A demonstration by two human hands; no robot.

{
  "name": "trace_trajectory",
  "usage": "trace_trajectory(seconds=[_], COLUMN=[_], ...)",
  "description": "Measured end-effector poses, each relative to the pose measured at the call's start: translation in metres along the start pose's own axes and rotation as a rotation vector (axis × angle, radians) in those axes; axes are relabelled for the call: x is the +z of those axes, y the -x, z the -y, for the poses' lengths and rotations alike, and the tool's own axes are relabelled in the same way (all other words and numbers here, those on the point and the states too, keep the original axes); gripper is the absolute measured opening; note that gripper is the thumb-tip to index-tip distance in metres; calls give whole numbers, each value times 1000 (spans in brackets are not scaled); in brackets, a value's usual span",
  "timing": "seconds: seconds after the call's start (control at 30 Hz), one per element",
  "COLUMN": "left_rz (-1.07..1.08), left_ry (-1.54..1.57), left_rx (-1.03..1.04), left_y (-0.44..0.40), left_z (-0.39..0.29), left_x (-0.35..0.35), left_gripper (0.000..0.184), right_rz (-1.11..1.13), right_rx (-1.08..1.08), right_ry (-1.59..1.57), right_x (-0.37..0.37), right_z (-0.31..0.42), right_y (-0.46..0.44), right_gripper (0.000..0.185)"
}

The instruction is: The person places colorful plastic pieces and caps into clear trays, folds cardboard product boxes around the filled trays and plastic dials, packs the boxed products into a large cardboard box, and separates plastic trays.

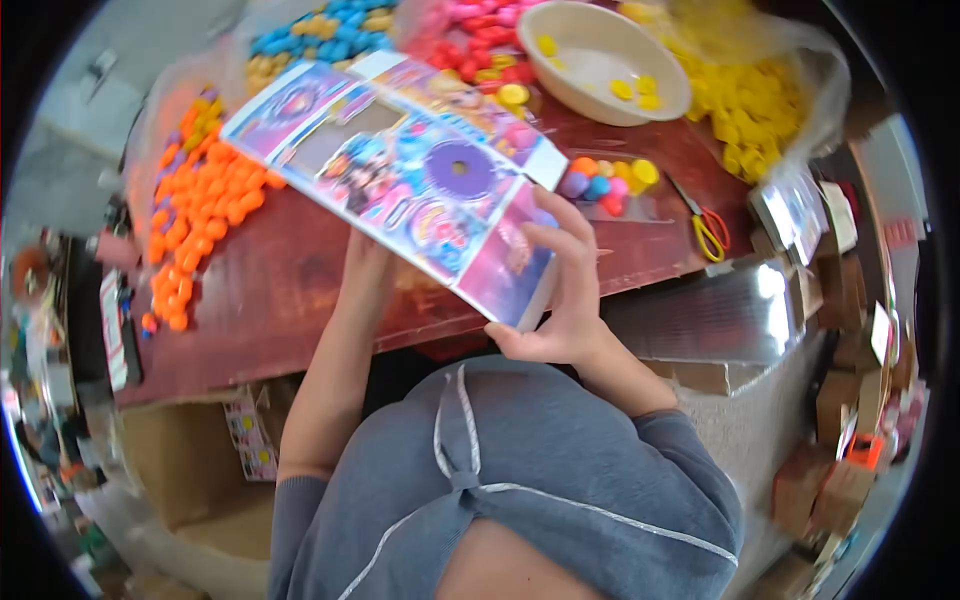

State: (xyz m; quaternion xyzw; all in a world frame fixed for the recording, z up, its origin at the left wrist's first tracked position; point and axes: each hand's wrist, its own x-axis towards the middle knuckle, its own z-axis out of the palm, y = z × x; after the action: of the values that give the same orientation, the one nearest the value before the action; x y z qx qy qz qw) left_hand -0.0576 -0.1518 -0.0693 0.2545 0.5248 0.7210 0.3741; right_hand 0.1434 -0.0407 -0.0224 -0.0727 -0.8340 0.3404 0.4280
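Observation:
A colourful printed cardboard box (410, 185) is tilted above the table, its white end flaps sticking out. A cut-out window and a purple round disc print show on its face. My right hand (560, 280) grips the box's near right end, thumb at the lower corner and fingers over the upper side. My left hand (370, 250) reaches under the box from the left; its fingers are hidden behind the card. Just right of the box lies a small cluster of coloured pieces (605, 185) in clear plastic.
Orange pieces (210, 205) spread over the red table (640, 245) at left. Blue pieces (340, 30), red ones (490, 35) and a bag of yellow pieces (750, 110) lie behind. A white bowl (600, 60) holds a few yellow pieces. Scissors (708, 230) rest at right.

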Motion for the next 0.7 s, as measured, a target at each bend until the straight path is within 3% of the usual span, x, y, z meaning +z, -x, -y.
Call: trace_trajectory(seconds=[0.07,0.1,0.17,0.37,0.5,0.63,0.7], left_rz=[-446,-490,-311,-337,-281,-401,-434], left_ry=[518,510,437,513,627,407,332], left_rx=[-240,-231,-36,-119,-149,-196,-215], left_y=[-35,-39,-39,-36,-20,-16,-18], left_z=[12,23,49,76,99,34,33], left_x=[-18,-37,-74,-119,-155,-103,-101], left_gripper=[62,62,82,78,75,86,90], right_rz=[45,67,104,342,473,397,369], right_rx=[17,51,143,-4,-227,-324,-353], right_ry=[-157,-278,-520,-512,-257,-192,-167], right_x=[23,27,20,-1,22,43,45], right_z=[5,6,-4,-36,-37,-50,-57], right_y=[-3,-6,-13,-30,-22,2,9], right_gripper=[82,79,74,49,21,14,12])
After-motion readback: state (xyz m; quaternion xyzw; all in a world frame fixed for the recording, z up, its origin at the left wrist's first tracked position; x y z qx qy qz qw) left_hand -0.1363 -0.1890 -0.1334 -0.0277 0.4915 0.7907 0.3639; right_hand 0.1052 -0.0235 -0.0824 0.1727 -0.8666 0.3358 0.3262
